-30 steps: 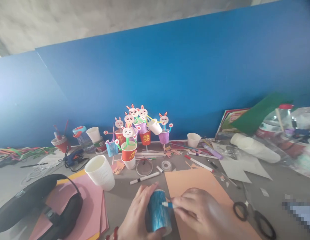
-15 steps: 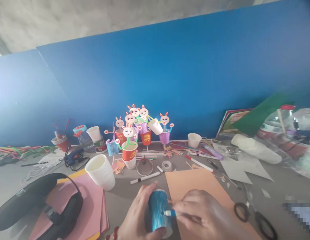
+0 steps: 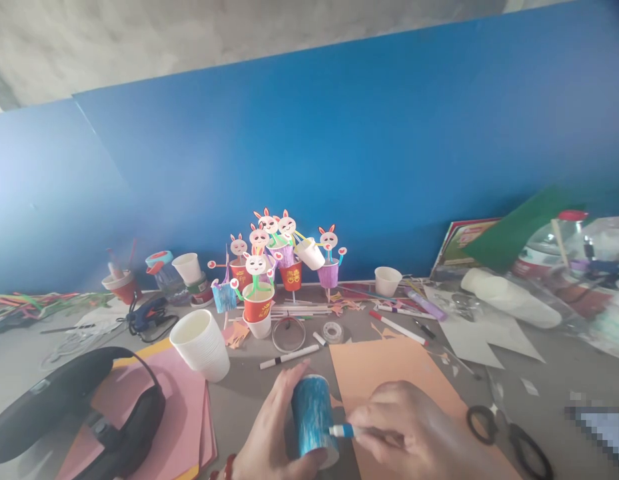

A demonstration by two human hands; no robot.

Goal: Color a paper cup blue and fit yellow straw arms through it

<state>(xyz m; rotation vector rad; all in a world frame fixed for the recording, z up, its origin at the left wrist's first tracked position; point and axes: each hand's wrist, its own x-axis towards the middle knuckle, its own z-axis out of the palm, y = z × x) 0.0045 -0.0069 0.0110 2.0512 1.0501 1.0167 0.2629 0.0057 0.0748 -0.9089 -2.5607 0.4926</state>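
My left hand [image 3: 272,427] is wrapped round a paper cup [image 3: 310,415] lying tilted on its side, its wall coloured in streaky blue. A blue marker [image 3: 343,431] is pinched in my right hand [image 3: 406,427], its tip at the right side of the cup's wall. Under my right hand lies an orange sheet of paper [image 3: 389,360]. Just beyond the cup rests a capped white marker [image 3: 289,357], with a roll of clear tape [image 3: 332,332] close by. A stack of white paper cups [image 3: 201,345] leans to the left of my left hand.
Several rabbit-faced cup figures [image 3: 259,300] stand at the back. Black-handled scissors [image 3: 509,430] lie at the right. A black headset-like object [image 3: 134,427] rests on pink paper [image 3: 182,400] at the left. Along the back right are plastic-wrapped cups [image 3: 509,297] and a red-capped bottle [image 3: 564,243].
The blue cup has shifted slightly left and up in my left hand. My right hand keeps the marker against the cup, its tip now nearer the cup's right edge.
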